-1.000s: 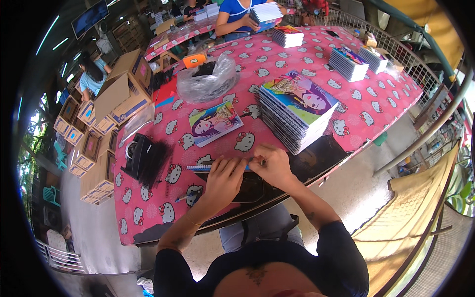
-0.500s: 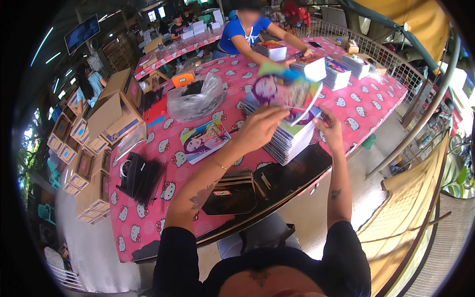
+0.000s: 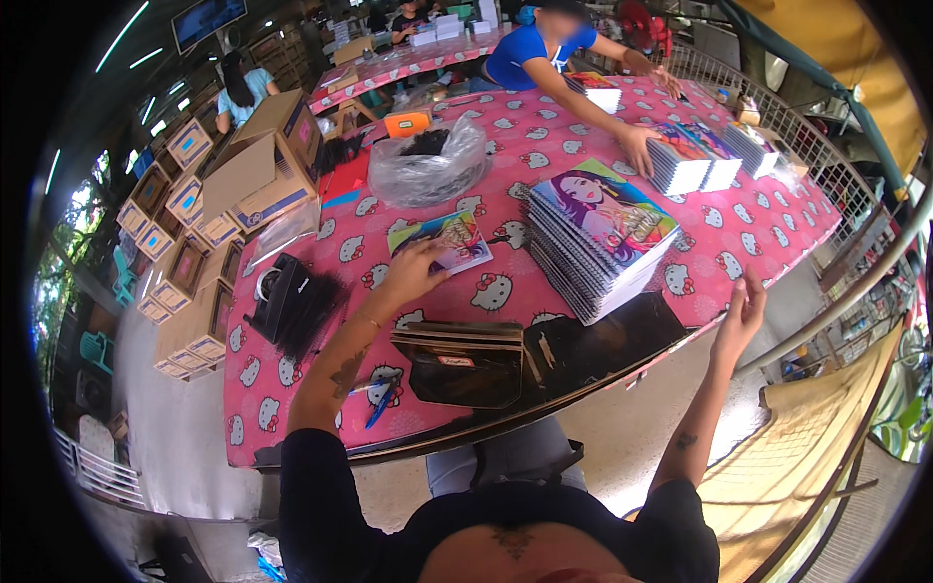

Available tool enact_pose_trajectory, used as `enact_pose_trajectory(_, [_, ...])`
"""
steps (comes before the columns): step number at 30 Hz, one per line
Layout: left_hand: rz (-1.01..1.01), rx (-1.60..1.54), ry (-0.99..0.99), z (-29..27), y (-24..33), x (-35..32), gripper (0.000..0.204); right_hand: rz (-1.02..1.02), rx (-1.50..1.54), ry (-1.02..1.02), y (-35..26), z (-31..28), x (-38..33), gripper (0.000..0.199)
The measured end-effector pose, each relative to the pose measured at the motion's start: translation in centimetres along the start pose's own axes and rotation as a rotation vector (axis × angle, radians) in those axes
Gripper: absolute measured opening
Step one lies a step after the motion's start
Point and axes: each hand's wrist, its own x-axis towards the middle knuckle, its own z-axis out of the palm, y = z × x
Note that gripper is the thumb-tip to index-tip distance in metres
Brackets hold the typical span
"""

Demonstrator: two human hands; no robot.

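My left hand [image 3: 416, 274] is over a notebook [image 3: 466, 245] with a colourful illustrated cover, lying flat on the table; its fingers are closed at the near left edge. To its right stands a tall stack of spiral-bound notebooks [image 3: 604, 243], the top cover showing a drawn purple-haired figure. My right hand [image 3: 744, 303] hangs in the air right of the stack, fingers apart and holding nothing. In front of me lies a dark, flat-sided case-like object [image 3: 459, 367], with a blue pen [image 3: 385, 400] beside it.
Across the pink patterned table [image 3: 505, 291], a person in blue [image 3: 544, 53] reaches toward more notebook stacks [image 3: 680, 160]. A clear plastic bag [image 3: 428, 165], an orange box [image 3: 406, 122] and a black object [image 3: 289, 296] lie leftward. Cardboard boxes [image 3: 267, 175] stand beyond the left edge.
My left hand has moved from the tall stack to the notebook at the left. The lifted notebook is no longer above the stack. My right hand has let go and drawn away rightward.
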Motion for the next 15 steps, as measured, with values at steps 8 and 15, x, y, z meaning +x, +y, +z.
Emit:
enact_pose_trajectory(8, [-0.152, -0.185, 0.070, 2.7, -1.9, -3.3, 0.028, -0.205, 0.290, -0.612, -10.2, 9.1, -9.7, 0.014])
enact_pose_trajectory(15, [-0.303, -0.198, 0.022, 1.7, -2.0, -2.3, 0.022, 0.184, 0.235, -1.199, -4.0, 20.3, -14.8, 0.037])
